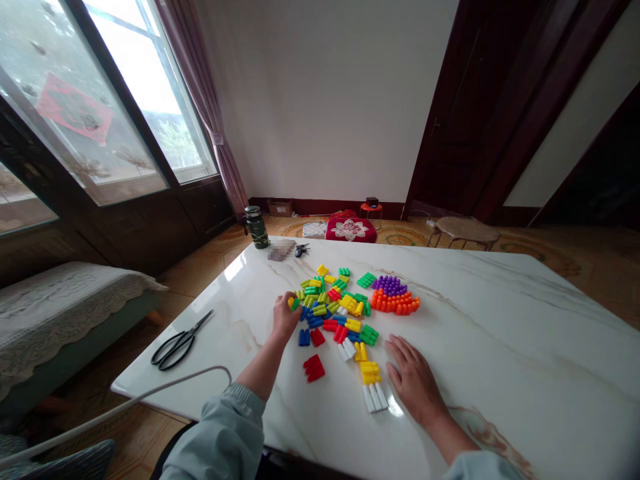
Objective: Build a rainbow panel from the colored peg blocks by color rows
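Green block (296, 304) | in left hand (285, 317) — pile (320, 310) just beside

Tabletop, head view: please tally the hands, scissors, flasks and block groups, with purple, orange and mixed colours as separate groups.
Hands: 2 (left hand, right hand)
Scissors: 1
Flask: 1
Block groups: 3 (purple blocks, orange blocks, mixed-colour blocks)
Total: 7
Single blocks overlap too much for a sure count.

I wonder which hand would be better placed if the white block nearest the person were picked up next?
The right hand, I'd judge: it is palm-down beside that white block, apparently holding nothing. The left hand is farther off, with a green block in its fingers.
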`<state>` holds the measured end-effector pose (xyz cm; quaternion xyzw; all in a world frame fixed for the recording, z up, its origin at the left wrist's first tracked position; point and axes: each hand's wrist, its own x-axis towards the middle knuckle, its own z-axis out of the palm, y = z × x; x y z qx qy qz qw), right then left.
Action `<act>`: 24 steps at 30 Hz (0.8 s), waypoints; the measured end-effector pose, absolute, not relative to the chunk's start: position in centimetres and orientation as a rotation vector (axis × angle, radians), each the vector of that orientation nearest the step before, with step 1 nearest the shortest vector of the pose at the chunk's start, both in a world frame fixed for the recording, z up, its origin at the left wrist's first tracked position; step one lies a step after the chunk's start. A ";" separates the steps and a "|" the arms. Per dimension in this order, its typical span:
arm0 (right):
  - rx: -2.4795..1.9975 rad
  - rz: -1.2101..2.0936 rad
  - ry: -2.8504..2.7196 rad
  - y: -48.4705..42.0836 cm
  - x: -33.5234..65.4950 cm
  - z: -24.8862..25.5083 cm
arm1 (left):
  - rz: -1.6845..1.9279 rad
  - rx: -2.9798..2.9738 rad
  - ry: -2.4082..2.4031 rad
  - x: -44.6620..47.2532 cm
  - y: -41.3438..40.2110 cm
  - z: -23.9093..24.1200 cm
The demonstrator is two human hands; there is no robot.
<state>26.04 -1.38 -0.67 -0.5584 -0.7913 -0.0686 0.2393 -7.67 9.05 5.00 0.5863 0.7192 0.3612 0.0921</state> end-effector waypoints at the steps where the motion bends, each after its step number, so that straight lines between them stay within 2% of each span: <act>1: -1.527 -0.179 -2.164 -1.4 26.0 -0.6 | 1.107 1.737 2.134 -7.5 9.1 5.2; 6: -1.530 -0.158 -2.148 -1.5 25.8 -0.4 | 1.185 1.856 1.987 -5.4 9.2 6.2; 14: -1.572 -0.120 -2.167 -1.6 25.6 0.1 | 0.998 2.251 1.533 0.5 5.2 6.6; 20: -1.592 -0.082 -2.152 -1.7 25.4 0.3 | 0.550 2.647 0.901 3.8 -0.2 6.6; 24: -1.593 -0.076 -2.155 -1.7 25.5 0.2 | 0.285 2.831 0.823 3.8 -0.4 6.4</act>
